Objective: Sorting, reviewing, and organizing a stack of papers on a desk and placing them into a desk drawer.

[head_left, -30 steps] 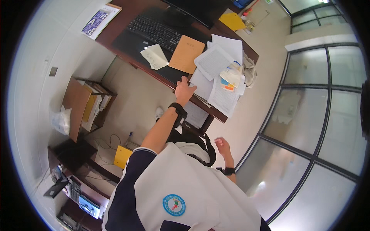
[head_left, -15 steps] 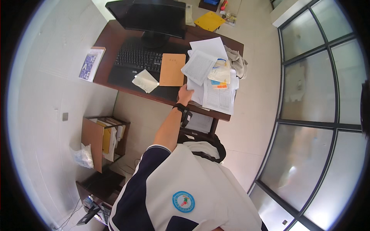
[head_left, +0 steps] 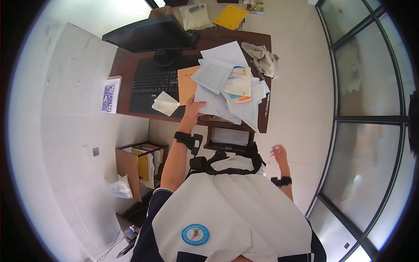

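Note:
My left hand [head_left: 193, 109] grips the near left edge of a loose stack of papers [head_left: 211, 98] on the desk, thumb on top. Printed sheets [head_left: 214, 75] and a cream pouch with a blue cord [head_left: 238, 83] lie on the stack. An orange-brown folder [head_left: 187, 83] is partly covered by the papers. My right hand [head_left: 278, 153] is held in the air right of my body, over the floor, fingers loosely bent and holding nothing. Both wrists wear black bands.
A keyboard [head_left: 155, 81], monitor [head_left: 150, 35] and folded cream paper [head_left: 165, 104] are on the desk [head_left: 257, 40]. A grey cloth [head_left: 262, 59] hangs over its right edge, near a pen [head_left: 267, 105]. A drawer [head_left: 229, 137] juts out below; a folder cabinet [head_left: 128, 168] stands left.
The paper stack has shifted left over the folder with my left hand, away from the grey cloth, uncovering the desk's right edge and a pen. My right hand has come into view.

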Demonstrator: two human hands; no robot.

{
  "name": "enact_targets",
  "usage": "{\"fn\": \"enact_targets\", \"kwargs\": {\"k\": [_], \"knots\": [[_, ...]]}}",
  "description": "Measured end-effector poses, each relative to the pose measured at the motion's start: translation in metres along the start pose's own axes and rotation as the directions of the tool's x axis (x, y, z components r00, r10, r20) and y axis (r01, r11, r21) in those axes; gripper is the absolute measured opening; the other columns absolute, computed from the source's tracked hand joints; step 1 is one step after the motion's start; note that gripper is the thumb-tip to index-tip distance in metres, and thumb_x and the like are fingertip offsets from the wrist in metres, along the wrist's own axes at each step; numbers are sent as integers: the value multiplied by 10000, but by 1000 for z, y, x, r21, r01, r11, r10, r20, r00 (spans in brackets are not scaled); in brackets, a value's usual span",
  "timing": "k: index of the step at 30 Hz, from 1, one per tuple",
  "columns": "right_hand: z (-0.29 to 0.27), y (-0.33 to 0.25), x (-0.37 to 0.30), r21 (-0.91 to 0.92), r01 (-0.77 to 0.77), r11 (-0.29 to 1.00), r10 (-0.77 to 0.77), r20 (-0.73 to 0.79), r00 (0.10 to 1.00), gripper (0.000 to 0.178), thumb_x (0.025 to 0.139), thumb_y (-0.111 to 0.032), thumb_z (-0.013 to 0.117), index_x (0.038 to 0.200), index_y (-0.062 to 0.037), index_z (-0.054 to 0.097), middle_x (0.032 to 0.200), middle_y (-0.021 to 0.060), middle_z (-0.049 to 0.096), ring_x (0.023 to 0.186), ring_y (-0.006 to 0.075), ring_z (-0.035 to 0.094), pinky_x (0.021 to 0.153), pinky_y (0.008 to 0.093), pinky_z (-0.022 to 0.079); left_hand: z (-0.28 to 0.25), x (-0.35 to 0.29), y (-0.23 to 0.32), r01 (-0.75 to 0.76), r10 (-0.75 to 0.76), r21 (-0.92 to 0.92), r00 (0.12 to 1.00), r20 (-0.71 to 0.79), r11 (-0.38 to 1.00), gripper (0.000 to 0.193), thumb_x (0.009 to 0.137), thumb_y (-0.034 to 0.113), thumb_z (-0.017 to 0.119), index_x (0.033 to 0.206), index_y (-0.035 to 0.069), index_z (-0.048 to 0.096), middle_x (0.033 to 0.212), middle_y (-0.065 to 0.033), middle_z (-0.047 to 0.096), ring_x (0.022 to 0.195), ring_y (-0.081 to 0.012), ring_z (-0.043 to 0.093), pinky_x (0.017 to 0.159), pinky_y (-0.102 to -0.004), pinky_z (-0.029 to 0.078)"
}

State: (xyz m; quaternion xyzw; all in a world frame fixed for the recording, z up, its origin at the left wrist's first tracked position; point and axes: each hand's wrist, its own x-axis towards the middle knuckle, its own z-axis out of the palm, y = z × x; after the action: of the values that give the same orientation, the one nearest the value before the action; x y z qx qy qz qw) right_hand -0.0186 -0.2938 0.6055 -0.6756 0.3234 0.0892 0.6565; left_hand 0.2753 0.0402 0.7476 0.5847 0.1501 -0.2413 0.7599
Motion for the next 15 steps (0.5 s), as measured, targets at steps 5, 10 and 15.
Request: {"fn": "enact_targets", "kwargs": {"k": [5,10,15], "knots": [[66,-136,37,-343,423,839,-424,75,902,401,670,-153,689,1007,-12,522,923,136,584,838,241,577,735,341,471,-7,-19,19,6,-6,39,1000,-14,999,370,716,-20,563,1082,-15,512,938,-90,599,796,-191,612,667,-300,527],[139,-180,40,-505,611,610,-475,385,791,822,555,-357,757,1239,-78,395,1229,170,426,1191,314,353,997,442,261,-17,-42,4,65,-43,215,993,-106,974,367,718,-16,568,1082,-13,520,954,-82,605,831,-179,594,733,-295,475],[175,-179,32,-681,681,268,-450,537,714,998,523,-352,776,1335,-84,261,1297,244,323,1242,382,272,1024,504,194,-37,-57,-13,98,-74,185,989,-132,978,386,714,18,600,1093,20,524,971,-61,601,861,-166,581,744,-293,456]]}}
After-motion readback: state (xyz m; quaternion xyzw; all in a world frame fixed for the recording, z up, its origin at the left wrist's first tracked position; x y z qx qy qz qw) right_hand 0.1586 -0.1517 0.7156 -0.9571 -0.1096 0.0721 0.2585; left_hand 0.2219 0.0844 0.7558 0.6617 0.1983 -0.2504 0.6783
